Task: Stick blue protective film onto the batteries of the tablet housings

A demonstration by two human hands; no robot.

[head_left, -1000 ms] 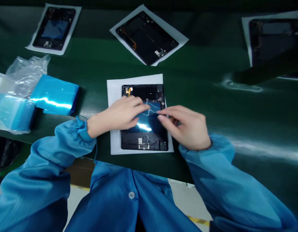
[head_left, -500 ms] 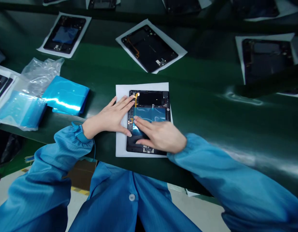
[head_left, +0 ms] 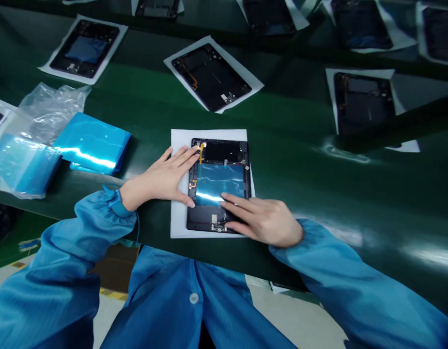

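In front of me an opened tablet housing (head_left: 200, 218) lies on a white sheet (head_left: 178, 220). A shiny blue film (head_left: 218, 179) covers its middle, with an orange flex cable (head_left: 201, 154) along the left. My left hand (head_left: 160, 177) is spread over the sheet, its fingertips and thumb resting on the housing's left edge. My right hand (head_left: 265, 218) has its fingers stretched out, with the fingertips on the lower edge of the blue film. Neither hand grasps anything.
To the left are a stack of blue films (head_left: 93, 140) and a clear plastic bag (head_left: 51, 111) with more blue film inside. Further tablet housings (head_left: 212, 77) lie on white sheets across the green table (head_left: 292, 174). A dark bar (head_left: 398, 126) crosses the right side.
My right hand has slid right and slightly down across the blue film, uncovering more of it and the small board below. My left hand stays at the housing's left edge. The view has shifted slightly.
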